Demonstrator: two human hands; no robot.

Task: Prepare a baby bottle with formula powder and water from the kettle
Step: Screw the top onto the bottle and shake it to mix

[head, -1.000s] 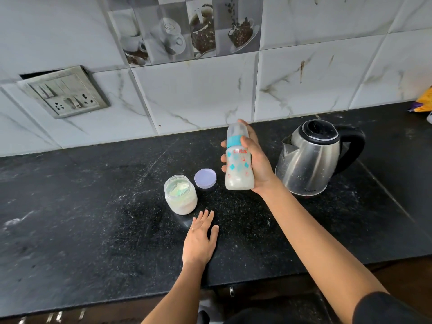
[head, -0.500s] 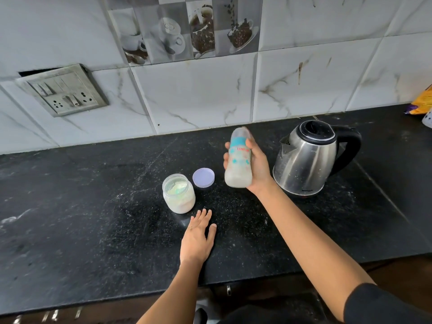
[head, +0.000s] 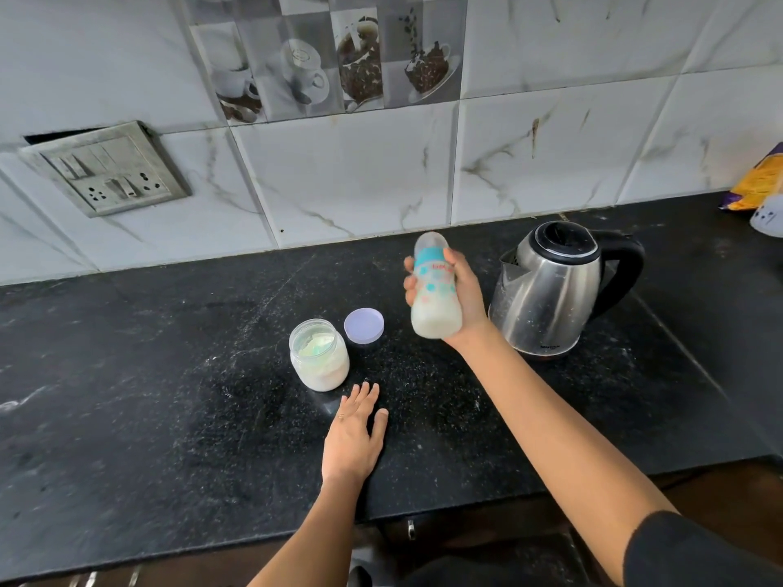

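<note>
R hand (head: 455, 296) wraps baby bottle (head: 434, 298) mid-body, lifted above counter (head: 169, 396) beside kettle (head: 551, 290). L hand (head: 354, 434) flat, fingers straight. Bottle prob light, smooth plastic w/ liquid; grip waist.

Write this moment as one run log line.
right hand: grips baby bottle, milky contents | left hand: flat on counter | formula jar: open, lid beside

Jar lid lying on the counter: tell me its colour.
The lid is pale lilac, plain with no pattern; the head view shows it best.
</note>
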